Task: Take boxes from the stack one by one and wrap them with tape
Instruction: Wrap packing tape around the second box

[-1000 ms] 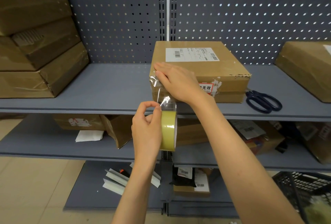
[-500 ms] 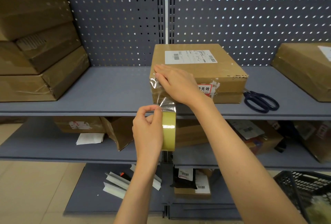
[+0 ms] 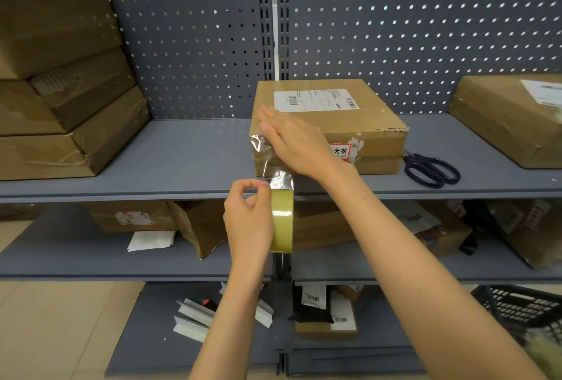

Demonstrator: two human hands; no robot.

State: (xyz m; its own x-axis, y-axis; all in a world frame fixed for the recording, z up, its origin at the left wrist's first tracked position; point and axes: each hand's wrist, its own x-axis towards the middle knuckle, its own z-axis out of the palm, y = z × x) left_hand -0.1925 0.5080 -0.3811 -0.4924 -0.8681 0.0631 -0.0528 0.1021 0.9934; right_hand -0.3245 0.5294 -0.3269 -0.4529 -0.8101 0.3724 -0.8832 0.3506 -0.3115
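Stack of boxes point(image 3: 57, 81): piled at left end of top shelf point(image 3: 188, 154), wrapped in clear film.
Left hand point(image 3: 248, 218): below shelf front edge, fingers curled round tape roll point(image 3: 282, 220), thumb and forefinger pinching at its top.
Tape strip point(image 3: 267, 156): clear, running from roll up over front left corner of box.
Box point(image 3: 328, 124): flat brown, mid shelf near back panel, white label on top, red-and-white sticker on front.
Right hand point(image 3: 296, 139): flat, fingers straight, pressing tape onto box's left front edge; gripping nothing.
Scissors point(image 3: 430, 170): dark handles, on shelf just right of box.
Second box point(image 3: 514, 115): right end of shelf.
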